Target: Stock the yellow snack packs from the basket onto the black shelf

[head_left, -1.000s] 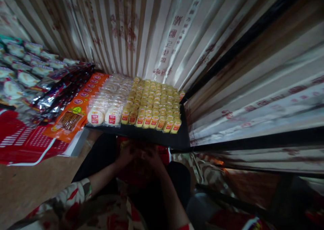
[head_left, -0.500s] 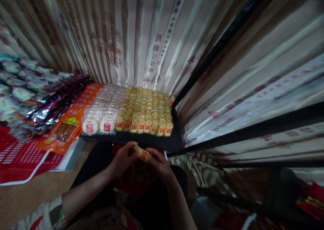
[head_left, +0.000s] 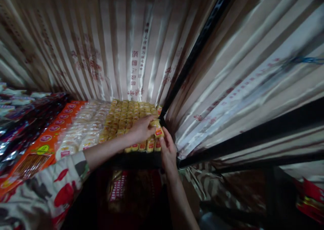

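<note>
A small yellow snack packet (head_left: 158, 130) with a red label is between my two hands at the right end of the rows. My left hand (head_left: 141, 129) reaches across the rows, its fingers closed on the packet's left side. From below, my right hand (head_left: 168, 152) grips its right edge with thumb and fingers. Beneath and beside them stand rows of matching yellow packets (head_left: 118, 117), partly hidden by my left hand and forearm. Left of these rows are clear-wrapped round white snacks (head_left: 67, 149).
A long orange packet of brown sticks (head_left: 50, 132) and dark shiny packets (head_left: 27, 125) lie farther left. Pleated printed curtains (head_left: 113, 47) hang behind. A dark post (head_left: 187, 68) rises by the packets' right end. Below the black table edge (head_left: 126, 160) is a dim red container holding packets.
Both hands have moved forward from above my lap to the right end of the yellow rows, carrying the yellow packet. The view has shifted to the right.
</note>
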### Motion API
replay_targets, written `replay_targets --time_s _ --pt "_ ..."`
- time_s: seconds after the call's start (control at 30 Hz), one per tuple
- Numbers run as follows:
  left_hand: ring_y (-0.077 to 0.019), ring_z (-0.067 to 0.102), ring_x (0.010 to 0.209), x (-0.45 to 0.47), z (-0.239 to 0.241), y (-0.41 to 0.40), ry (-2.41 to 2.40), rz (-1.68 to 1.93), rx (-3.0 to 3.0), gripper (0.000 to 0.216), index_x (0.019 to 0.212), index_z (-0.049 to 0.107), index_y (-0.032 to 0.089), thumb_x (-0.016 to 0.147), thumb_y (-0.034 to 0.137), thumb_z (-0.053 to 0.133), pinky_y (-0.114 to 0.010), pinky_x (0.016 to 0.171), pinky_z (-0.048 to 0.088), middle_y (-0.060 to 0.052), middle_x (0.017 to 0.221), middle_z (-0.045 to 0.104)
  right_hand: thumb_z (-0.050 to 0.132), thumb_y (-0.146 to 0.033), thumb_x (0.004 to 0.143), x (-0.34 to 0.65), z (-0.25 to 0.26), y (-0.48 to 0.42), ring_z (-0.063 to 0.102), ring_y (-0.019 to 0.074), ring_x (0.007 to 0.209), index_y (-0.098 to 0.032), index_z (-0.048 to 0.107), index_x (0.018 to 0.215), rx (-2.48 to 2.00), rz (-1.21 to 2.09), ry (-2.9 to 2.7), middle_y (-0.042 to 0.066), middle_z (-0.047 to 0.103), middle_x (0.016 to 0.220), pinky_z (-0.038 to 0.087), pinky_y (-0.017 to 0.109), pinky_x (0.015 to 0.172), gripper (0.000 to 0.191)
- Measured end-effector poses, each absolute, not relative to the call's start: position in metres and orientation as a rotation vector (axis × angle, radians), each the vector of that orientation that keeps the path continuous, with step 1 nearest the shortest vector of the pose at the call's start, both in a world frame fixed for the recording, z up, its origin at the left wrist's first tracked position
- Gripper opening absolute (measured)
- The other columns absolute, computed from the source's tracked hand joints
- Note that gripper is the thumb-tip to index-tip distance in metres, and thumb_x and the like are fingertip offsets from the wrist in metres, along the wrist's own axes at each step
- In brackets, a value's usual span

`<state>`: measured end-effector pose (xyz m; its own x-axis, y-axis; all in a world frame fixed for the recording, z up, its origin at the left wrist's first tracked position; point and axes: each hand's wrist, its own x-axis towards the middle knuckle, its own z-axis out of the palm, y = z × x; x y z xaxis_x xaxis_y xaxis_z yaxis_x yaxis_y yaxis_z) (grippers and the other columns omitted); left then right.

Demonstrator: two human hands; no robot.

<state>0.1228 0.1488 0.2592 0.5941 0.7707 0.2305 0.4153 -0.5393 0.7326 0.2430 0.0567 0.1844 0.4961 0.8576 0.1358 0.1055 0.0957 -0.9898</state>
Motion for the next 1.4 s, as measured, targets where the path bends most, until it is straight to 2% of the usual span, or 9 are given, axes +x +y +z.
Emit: replay_targets --time_s 0.07,0.2,0.3,0.43,0.63,0.73,0.97,1.23,1.4 --pt "-0.0174 0.061 0.094 0.149 0.263 0.172 0.948 0.699 2.276 0.043 0.119 0.053 0.016 0.076 0.016 0.054 -0.030 0.087 0.047 -0.007 0.111 0.063 0.049 -0.038 0.083 0.259 0.182 0.081 0.050 0.0219 0.118 -0.018 0.044 0.133 -1.466 0.526 -0.970 0.011 0.048 0.135 0.041 0.038 0.099 0.054" --pt "-0.0173 0.061 0.096 0.196 0.265 0.211 0.927 0.645 2.508 0.031 0.107 0.056 0.017 0.078 0.014 0.050 -0.028 0.088 0.046 -0.005 0.105 0.065 0.047 -0.027 0.079 0.289 0.183 0.122 0.041 0.0254 0.125 -0.016 0.052 0.126 -1.692 0.111 -1.087 0.012 0.049 0.133 0.030 0.047 0.107 0.049" --pt "-0.0168 0.062 0.096 0.224 0.259 0.233 0.921 0.582 2.624 0.027 0.106 0.056 0.019 0.081 0.017 0.048 -0.027 0.086 0.047 -0.004 0.102 0.066 0.041 -0.022 0.080 0.303 0.184 0.143 0.044 0.0228 0.123 -0.015 0.053 0.125 -1.679 0.011 -1.090 0.012 0.052 0.130 0.033 0.043 0.106 0.047" --pt "-0.0173 0.062 0.097 0.247 0.244 0.254 0.990 0.431 2.689 0.028 0.109 0.056 0.020 0.082 0.020 0.047 -0.027 0.085 0.048 -0.005 0.105 0.066 0.037 -0.021 0.082 0.314 0.173 0.164 0.050 0.0200 0.119 -0.013 0.049 0.129 -1.660 0.079 -1.038 0.011 0.055 0.129 0.037 0.037 0.103 0.049" --pt "-0.0188 0.064 0.093 0.256 0.221 0.272 1.085 0.260 2.711 0.027 0.104 0.061 0.018 0.079 0.016 0.049 -0.026 0.079 0.049 -0.007 0.101 0.068 0.039 -0.025 0.083 0.327 0.147 0.184 0.059 0.0193 0.109 -0.017 0.060 0.118 -1.738 0.266 -1.013 0.008 0.065 0.117 0.043 0.034 0.097 0.043" --pt "-0.0201 0.062 0.094 0.258 0.209 0.279 1.120 0.217 2.718 0.023 0.097 0.064 0.016 0.077 0.016 0.053 -0.028 0.083 0.048 -0.008 0.098 0.069 0.039 -0.025 0.082 0.331 0.138 0.189 0.061 0.0202 0.106 -0.016 0.063 0.115 -1.792 0.340 -1.003 0.009 0.066 0.114 0.045 0.034 0.095 0.042" --pt "-0.0203 0.057 0.096 0.265 0.189 0.294 1.117 0.274 2.727 0.015 0.084 0.067 0.014 0.075 0.014 0.055 -0.029 0.089 0.042 -0.009 0.089 0.067 0.044 -0.031 0.079 0.336 0.118 0.199 0.062 0.0196 0.102 -0.019 0.063 0.115 -1.710 0.512 -0.990 0.006 0.068 0.109 0.045 0.036 0.092 0.042" --pt "-0.0217 0.049 0.101 0.268 0.183 0.296 1.116 0.394 2.671 0.017 0.079 0.066 0.013 0.076 0.009 0.050 -0.031 0.087 0.040 -0.012 0.092 0.063 0.046 -0.040 0.079 0.340 0.116 0.203 0.062 0.0219 0.101 -0.021 0.065 0.113 -1.781 0.593 -0.955 0.006 0.070 0.104 0.045 0.038 0.091 0.043" --pt "-0.0221 0.050 0.100 0.273 0.182 0.298 1.132 0.392 2.645 0.010 0.078 0.066 0.014 0.075 0.013 0.056 -0.033 0.090 0.037 -0.011 0.093 0.062 0.047 -0.046 0.079 0.345 0.111 0.209 0.063 0.0223 0.095 -0.020 0.067 0.107 -1.756 0.639 -0.948 0.006 0.071 0.096 0.047 0.037 0.085 0.043"
